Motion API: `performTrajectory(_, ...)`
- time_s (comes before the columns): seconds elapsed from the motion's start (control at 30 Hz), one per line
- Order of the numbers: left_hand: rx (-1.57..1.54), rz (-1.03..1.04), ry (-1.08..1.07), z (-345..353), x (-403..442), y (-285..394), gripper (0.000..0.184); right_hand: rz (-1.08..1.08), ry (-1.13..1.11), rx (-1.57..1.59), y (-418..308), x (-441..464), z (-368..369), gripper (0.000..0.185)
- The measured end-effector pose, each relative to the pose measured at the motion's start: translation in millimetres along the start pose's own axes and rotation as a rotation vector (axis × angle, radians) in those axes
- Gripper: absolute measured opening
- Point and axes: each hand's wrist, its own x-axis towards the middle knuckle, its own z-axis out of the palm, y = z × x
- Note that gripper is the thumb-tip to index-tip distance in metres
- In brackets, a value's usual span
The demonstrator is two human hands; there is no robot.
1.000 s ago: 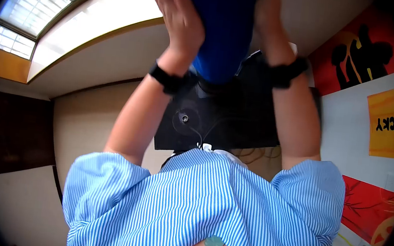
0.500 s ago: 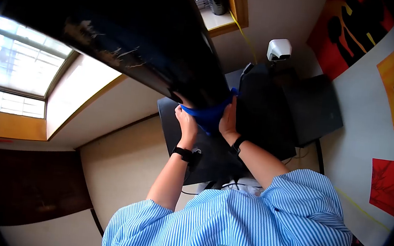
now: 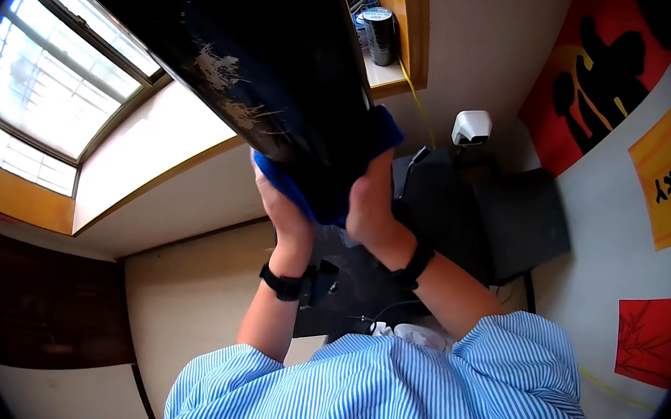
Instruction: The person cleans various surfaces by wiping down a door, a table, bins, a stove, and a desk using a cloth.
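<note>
A large dark glossy object (image 3: pixel 285 65) with pale worn patches fills the upper left and middle, close to the camera. Blue cloth (image 3: pixel 285 186) wraps round its lower end. My left hand (image 3: pixel 282 208) presses the cloth from the left side, its fingers mostly hidden behind cloth and object. My right hand (image 3: pixel 372 209) grips the cloth from the right, fingers also largely out of sight. Both wrists wear black bands.
Below the hands is a black table (image 3: pixel 433 212), with a dark box-shaped thing (image 3: pixel 522 221) on the right. A white device (image 3: pixel 471 128) stands behind. A dark cylinder (image 3: pixel 380 38) sits on the window ledge. Posters hang at right.
The dark object first came into view over the hands and cloth. Since then, both hands and the cloth have come closer to the camera and look larger.
</note>
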Motion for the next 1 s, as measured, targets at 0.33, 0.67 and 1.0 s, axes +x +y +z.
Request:
performTrajectory(0.33,-0.008,-0.030,-0.178,-76.7,25.6,-63.8,0.051,-0.501,-0.118,-0.605,21.6,-38.5,20.5,0.058)
performTrajectory(0.67,0.263,-0.445,0.010,-160.4,-65.4,-228.5,0.059,0.622,0.194,-0.200,120.4,-192.1,16.3,0.071)
performTrajectory(1.0,0.408,-0.311,0.135,-99.4,-104.1,-185.1,0.042,0.680,-0.038,0.023,96.0,-165.8,-16.4,0.076)
